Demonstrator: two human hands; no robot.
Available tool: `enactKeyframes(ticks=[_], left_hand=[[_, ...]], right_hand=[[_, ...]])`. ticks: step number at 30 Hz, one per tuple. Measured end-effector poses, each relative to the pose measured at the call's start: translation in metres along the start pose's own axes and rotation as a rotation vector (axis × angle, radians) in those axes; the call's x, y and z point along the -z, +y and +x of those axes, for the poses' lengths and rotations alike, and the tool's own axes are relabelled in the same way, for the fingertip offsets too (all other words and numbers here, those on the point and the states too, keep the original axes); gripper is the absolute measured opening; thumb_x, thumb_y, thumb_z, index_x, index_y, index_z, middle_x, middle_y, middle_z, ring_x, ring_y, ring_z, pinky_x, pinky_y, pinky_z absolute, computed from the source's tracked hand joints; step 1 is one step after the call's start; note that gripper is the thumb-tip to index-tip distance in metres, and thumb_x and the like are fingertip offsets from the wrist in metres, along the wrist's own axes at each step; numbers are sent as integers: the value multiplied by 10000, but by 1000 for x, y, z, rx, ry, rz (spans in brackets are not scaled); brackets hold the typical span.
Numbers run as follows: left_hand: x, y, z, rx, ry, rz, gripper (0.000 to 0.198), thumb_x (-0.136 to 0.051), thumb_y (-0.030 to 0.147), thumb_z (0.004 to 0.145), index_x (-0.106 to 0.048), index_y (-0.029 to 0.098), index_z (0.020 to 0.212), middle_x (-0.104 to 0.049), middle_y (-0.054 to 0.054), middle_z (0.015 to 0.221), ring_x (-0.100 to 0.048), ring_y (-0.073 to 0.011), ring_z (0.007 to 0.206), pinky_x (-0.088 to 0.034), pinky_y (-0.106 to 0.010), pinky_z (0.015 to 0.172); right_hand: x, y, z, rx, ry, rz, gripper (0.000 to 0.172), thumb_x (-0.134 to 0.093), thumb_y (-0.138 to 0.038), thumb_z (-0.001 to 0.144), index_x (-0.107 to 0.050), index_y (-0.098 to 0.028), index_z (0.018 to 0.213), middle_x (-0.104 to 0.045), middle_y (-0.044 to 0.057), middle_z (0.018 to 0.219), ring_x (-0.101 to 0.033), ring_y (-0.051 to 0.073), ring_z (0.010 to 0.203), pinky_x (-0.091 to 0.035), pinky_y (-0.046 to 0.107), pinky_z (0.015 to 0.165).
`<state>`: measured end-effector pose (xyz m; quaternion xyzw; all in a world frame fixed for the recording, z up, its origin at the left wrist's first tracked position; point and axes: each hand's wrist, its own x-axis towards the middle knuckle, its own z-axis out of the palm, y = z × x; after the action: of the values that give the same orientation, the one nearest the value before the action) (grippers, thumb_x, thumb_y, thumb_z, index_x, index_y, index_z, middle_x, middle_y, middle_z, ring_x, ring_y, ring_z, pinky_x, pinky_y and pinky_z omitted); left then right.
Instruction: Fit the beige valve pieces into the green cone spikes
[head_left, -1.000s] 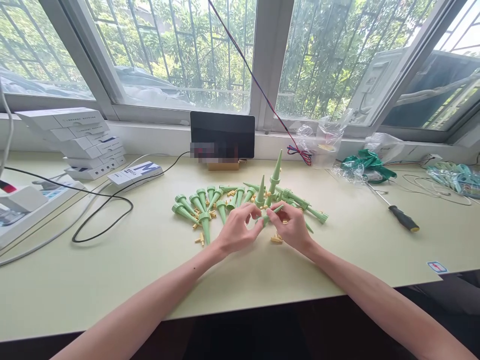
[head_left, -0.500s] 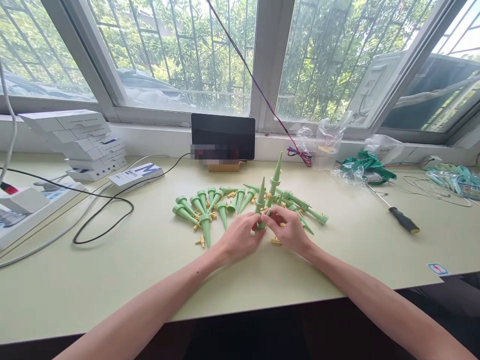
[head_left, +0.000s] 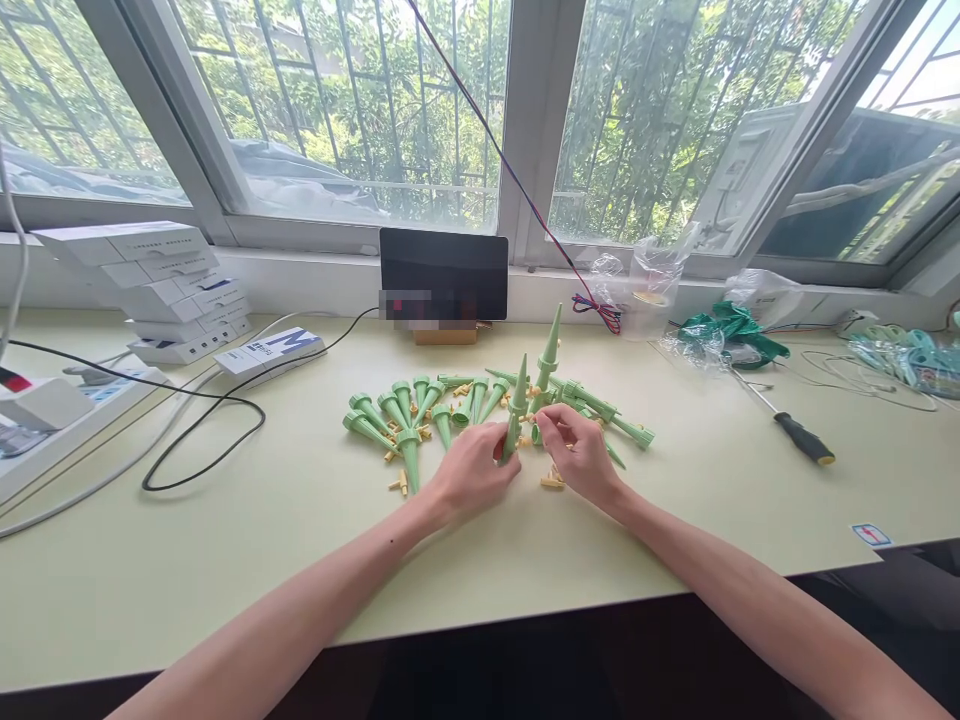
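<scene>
My left hand [head_left: 474, 468] is wrapped round a green plastic watering spike [head_left: 519, 395], its point upward. My right hand [head_left: 577, 448] is closed in a pinch at the spike's right side, with a small yellow valve [head_left: 529, 418] at its fingertips. Just behind, another green spike [head_left: 550, 345] stands point up. To the left lies a group of loose green spikes [head_left: 409, 455], with small yellow valves scattered among them. More green spikes [head_left: 634, 430] lie beyond my right hand. A yellow valve [head_left: 553, 482] rests on the table below my right fingers.
A dark tablet screen [head_left: 445, 270] stands against the window sill. White boxes [head_left: 161, 290] are stacked at the left, near a power strip [head_left: 90, 415] and black cable [head_left: 255, 410]. At the right are a screwdriver [head_left: 802, 437] and green plastic bag [head_left: 731, 332]. The table's front edge [head_left: 525, 625] runs below my forearms.
My right fingers have drawn slightly apart from my left hand, and a yellow valve now shows at their tips. The spike in my left hand is less covered. The view has shifted slightly.
</scene>
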<state>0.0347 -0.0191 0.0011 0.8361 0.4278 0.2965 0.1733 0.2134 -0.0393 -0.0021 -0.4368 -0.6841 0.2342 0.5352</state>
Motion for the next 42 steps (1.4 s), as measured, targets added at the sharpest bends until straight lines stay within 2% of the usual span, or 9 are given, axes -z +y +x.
enactKeyframes(ticks=[8,16,20,27,34,42], left_hand=[[3,-1,1,148,85,29,301,-560,244,721,-294,205,588,-385,53,504,-321,-108,493,-248,-264,495],[5,0,3,163,226,20,328,-574,270,729,-293,205,570,-348,57,496,-306,-102,487,-255,-261,503],[4,-1,3,198,210,44,327,-571,278,742,-302,206,572,-384,52,503,-331,-108,494,-269,-261,508],[0,-9,4,180,144,20,320,-541,304,805,-303,216,609,-406,45,545,-349,-122,530,-272,-261,527],[-2,-12,6,175,151,-14,311,-552,299,824,-342,213,613,-453,39,567,-390,-122,549,-295,-256,550],[1,-11,7,207,128,-30,302,-583,304,820,-379,207,620,-476,38,572,-402,-122,549,-303,-260,559]], right_hand=[[1,0,0,0,-3,-3,245,-500,-374,980,-598,-188,853,-465,-27,630,-412,106,521,-336,246,470],[0,2,0,23,16,-36,255,-496,-372,980,-599,-191,833,-489,-21,626,-430,112,517,-354,249,481],[-1,4,-1,20,22,-59,277,-496,-388,977,-611,-186,826,-530,-3,664,-461,116,533,-377,249,491],[-1,5,-1,16,4,-55,280,-498,-385,976,-614,-187,816,-491,-17,614,-443,116,519,-370,247,487],[0,5,-1,5,-9,-71,317,-488,-431,977,-621,-192,817,-506,-13,608,-451,122,516,-376,253,493],[0,5,-1,1,-18,-49,284,-497,-389,977,-611,-186,814,-486,-19,606,-435,117,522,-370,250,496]])
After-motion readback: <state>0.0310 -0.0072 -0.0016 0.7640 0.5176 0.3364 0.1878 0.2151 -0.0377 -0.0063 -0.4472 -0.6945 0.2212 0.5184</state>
